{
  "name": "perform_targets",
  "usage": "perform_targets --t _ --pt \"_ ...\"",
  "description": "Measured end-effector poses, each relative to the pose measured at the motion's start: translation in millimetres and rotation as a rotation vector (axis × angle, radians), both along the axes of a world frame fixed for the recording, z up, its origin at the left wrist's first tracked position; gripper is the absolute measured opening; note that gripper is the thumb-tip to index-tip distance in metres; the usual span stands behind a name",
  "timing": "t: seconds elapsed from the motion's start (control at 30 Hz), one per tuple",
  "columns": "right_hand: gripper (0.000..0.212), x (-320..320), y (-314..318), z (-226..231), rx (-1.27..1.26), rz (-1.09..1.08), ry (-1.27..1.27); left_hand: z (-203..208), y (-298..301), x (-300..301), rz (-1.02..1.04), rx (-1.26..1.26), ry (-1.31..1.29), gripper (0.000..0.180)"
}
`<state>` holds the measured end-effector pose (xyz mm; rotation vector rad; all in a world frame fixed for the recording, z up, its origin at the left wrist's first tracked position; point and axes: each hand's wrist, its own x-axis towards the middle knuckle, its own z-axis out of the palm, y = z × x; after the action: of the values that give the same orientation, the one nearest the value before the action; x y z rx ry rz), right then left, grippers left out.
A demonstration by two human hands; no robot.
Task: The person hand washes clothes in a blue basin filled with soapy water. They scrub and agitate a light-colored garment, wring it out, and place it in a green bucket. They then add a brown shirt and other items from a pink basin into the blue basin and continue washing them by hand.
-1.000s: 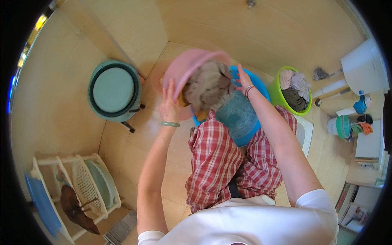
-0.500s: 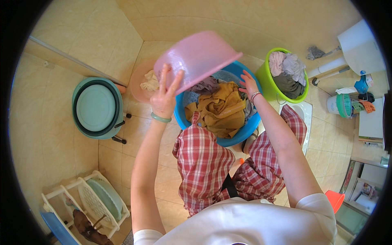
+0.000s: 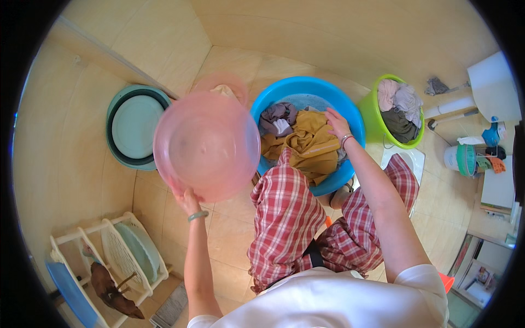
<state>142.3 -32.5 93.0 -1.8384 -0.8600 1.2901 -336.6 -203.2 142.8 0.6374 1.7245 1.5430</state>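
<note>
Left grip [image 3: 188,201] holds the basin [image 3: 205,145] (pink) by its near edge.

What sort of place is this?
Probably a bathroom doubling as a laundry spot: clothes lie in a blue basin, more fill a green bucket, and a white floor fixture looks like a squat toilet.

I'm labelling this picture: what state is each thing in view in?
Held pink basin: gripped at its edge by the left hand, no cloth showing inside
Other pink basin: mostly hidden
Blue basin: holding sudsy water and cloths
Mustard cloth: crumpled, right hand over it
Green bucket: upright, filled with crumpled fabric
White rack: loaded
</note>
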Motion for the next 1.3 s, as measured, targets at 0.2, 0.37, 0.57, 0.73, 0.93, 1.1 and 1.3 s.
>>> perform_targets --t 0.2,0.37,0.57,0.73,0.93,1.1,1.3 --pt "0.05 -11.7 1.9 -25.7 0.0 0.048 -0.082 -119.9 -84.2 -76.3 0.268 -0.189 -0.356 0.083" --pt "0.048 36.8 9.9 -69.4 0.088 0.077 -0.247 -177.1 -100.4 -67.8 0.344 -0.31 -0.471 0.078" --pt "0.051 62.6 -5.4 -77.9 0.081 0.228 -0.508 -216.5 -115.6 -74.7 0.341 -0.421 -0.386 0.068" --pt "0.07 78.7 -15.3 -62.9 0.001 0.654 -0.833 -235.4 -117.0 -83.1 0.455 -0.694 -0.323 0.073" --pt "0.096 82.1 20.5 -51.9 -0.168 1.072 -0.747 -202.4 -85.3 -68.8 0.209 -0.905 0.686 0.066" --pt "0.102 59.5 1.1 -72.4 -0.299 1.269 -0.86 -93.7 79.1 112.2 -0.653 -0.074 0.87 0.056" --pt "0.082 -2.8 7.8 -158.3 -0.191 1.338 -1.011 -128.7 220.0 257.1 -1.393 -0.021 1.338 0.07"
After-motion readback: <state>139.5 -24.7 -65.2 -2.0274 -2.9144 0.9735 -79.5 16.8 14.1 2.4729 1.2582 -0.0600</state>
